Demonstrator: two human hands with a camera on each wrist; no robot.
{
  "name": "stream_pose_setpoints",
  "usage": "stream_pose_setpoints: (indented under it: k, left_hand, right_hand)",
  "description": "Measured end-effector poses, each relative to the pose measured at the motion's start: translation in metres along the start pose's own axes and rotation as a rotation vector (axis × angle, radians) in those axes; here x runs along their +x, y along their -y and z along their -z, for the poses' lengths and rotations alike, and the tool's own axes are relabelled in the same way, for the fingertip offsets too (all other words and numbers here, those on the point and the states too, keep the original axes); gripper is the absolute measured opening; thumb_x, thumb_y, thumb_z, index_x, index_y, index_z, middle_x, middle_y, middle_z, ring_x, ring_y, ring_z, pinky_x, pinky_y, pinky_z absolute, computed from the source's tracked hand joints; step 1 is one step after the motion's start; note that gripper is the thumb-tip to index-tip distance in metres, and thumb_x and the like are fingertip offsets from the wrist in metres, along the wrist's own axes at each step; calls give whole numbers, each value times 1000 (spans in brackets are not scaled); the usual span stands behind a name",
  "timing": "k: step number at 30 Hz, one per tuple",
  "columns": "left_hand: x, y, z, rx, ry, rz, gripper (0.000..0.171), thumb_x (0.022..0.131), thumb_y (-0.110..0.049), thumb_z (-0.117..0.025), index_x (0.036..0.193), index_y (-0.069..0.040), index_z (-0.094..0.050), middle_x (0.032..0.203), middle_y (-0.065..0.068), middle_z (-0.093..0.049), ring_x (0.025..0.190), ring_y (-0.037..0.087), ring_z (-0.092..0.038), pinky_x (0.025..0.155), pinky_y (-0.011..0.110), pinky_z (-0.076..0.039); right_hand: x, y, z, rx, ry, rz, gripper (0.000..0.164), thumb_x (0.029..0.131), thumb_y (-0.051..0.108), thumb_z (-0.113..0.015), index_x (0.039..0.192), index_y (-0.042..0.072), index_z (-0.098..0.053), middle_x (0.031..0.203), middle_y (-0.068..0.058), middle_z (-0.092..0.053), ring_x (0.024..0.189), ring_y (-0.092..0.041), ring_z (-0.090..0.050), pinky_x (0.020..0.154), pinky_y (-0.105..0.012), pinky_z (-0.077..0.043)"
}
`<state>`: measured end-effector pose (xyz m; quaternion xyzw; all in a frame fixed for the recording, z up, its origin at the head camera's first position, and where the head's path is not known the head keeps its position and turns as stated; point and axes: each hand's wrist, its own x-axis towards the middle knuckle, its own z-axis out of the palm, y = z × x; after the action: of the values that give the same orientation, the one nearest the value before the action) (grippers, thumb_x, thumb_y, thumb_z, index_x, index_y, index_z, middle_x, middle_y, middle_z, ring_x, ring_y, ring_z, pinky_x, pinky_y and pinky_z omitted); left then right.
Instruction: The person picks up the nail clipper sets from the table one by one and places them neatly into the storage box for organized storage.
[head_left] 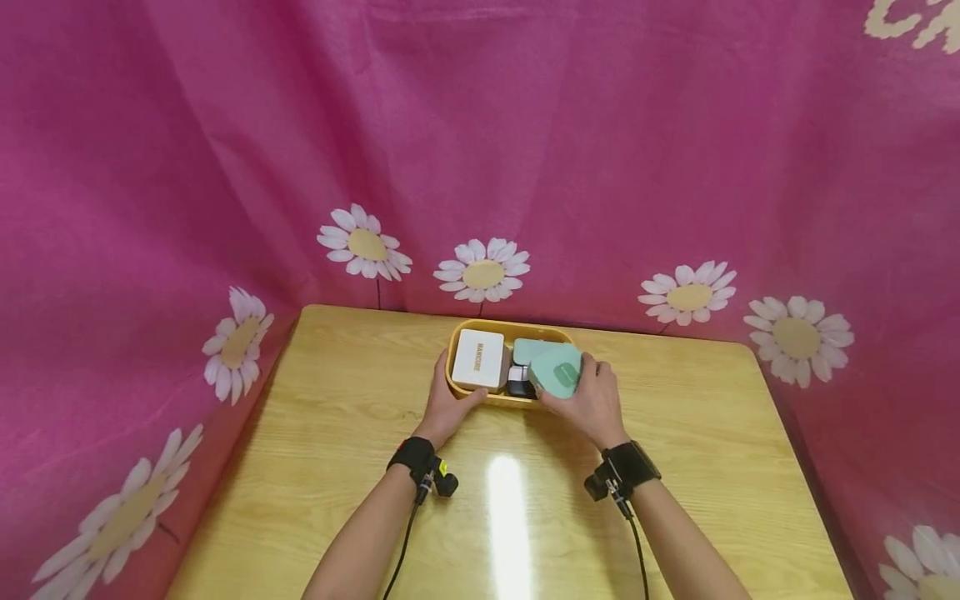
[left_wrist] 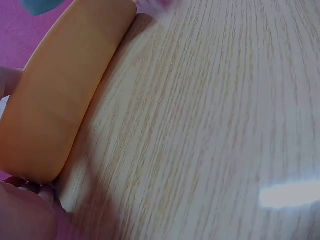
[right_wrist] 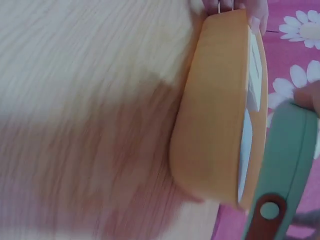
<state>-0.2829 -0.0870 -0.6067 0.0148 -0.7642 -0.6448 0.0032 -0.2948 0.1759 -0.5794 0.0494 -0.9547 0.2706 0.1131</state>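
Observation:
A yellow plastic bin [head_left: 517, 402] stands near the far edge of the table. My left hand [head_left: 448, 406] grips its left end, thumb at the front rim and fingers along the outer side. A mint-green case [head_left: 557, 371] is held in my right hand [head_left: 595, 410], tilted over the bin's right part. The right wrist view shows a brown snap strap [right_wrist: 265, 215] on this case. Inside the bin lie a white box [head_left: 478, 357] lettered MANICURE, a second mint-green item [head_left: 527, 348] and a small black-and-white object [head_left: 519, 380], partly covered.
The bin rests on a light wood table [head_left: 360, 367] with a bright glare streak. A pink curtain [head_left: 540, 167] printed with white daisies hangs behind and at both sides. Each wrist wears a black strap [head_left: 632, 463] with a camera and cable.

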Motion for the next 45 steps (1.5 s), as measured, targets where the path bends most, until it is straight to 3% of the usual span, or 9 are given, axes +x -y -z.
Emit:
stream_pose_setpoints:
  k: [4, 11, 16, 24, 29, 35, 41, 43, 45]
  left_hand:
    - [-2, -2, 2, -6, 12, 18, 101, 80, -16, -78, 154, -11, -9, 156, 14, -19, 142, 29, -20, 113, 51, -22]
    - [7, 29, -2, 59, -30, 35, 105, 78, -33, -79, 154, -25, -7, 156, 1, -19, 142, 19, -20, 114, 45, -23]
    - [12, 35, -5, 29, -25, 12, 106, 76, -37, -80, 154, -27, -8, 156, -2, -19, 142, 17, -19, 114, 45, -22]
    - [12, 40, -4, -25, -18, 1, 104, 78, -32, -79, 153, -30, -7, 156, -6, -18, 142, 13, -20, 114, 41, -24]
    - [10, 31, -2, -51, 11, -12, 104, 80, -25, -78, 154, -21, -6, 157, 2, -16, 143, 20, -18, 114, 45, -20]
    - [2, 8, 0, -55, 0, -21, 99, 82, -15, -75, 154, -11, -7, 156, 11, -17, 142, 26, -21, 113, 48, -23]
    - [8, 21, -4, -72, -24, -32, 101, 80, -19, -78, 154, -19, -9, 156, 4, -19, 142, 21, -20, 114, 45, -20]
    - [8, 21, -5, -76, -25, -29, 102, 79, -19, -78, 154, -18, -9, 156, 5, -19, 142, 21, -20, 114, 46, -20]
    - [4, 12, -5, -81, -12, -29, 101, 80, -16, -77, 154, -13, -9, 157, 10, -18, 142, 26, -19, 113, 49, -20]
  right_hand:
    - [12, 15, -10, -39, -21, -104, 107, 60, 65, -75, 131, -7, -44, 107, -26, -46, 94, -37, -46, 74, -46, -42]
    - [30, 28, -28, -122, -43, -223, 106, 58, 71, -70, 128, -3, -43, 106, -24, -45, 97, -40, -44, 80, -51, -38]
    - [40, 31, -42, -144, -81, -290, 107, 58, 69, -73, 131, -3, -41, 110, -25, -42, 101, -39, -40, 85, -50, -35]
    - [41, 52, -68, -131, -125, -435, 114, 52, 75, -74, 129, -1, -39, 111, -26, -40, 101, -39, -36, 85, -50, -31]
    - [37, 62, -79, -74, -192, -538, 120, 53, 77, -71, 136, -2, -34, 119, -27, -36, 109, -39, -33, 88, -51, -29]
    - [32, 64, -81, -58, -197, -541, 120, 63, 79, -62, 142, -5, -30, 123, -28, -35, 110, -39, -32, 87, -52, -28]
    - [27, 62, -81, -44, -273, -537, 112, 67, 74, -64, 139, -7, -38, 112, -23, -38, 100, -36, -34, 83, -47, -28]
    - [25, 60, -84, -34, -305, -541, 110, 68, 72, -65, 140, -6, -38, 112, -23, -37, 100, -36, -33, 83, -48, -27]
    - [24, 58, -85, -29, -327, -530, 107, 69, 70, -65, 143, -2, -37, 114, -24, -37, 101, -38, -33, 83, -49, -27]
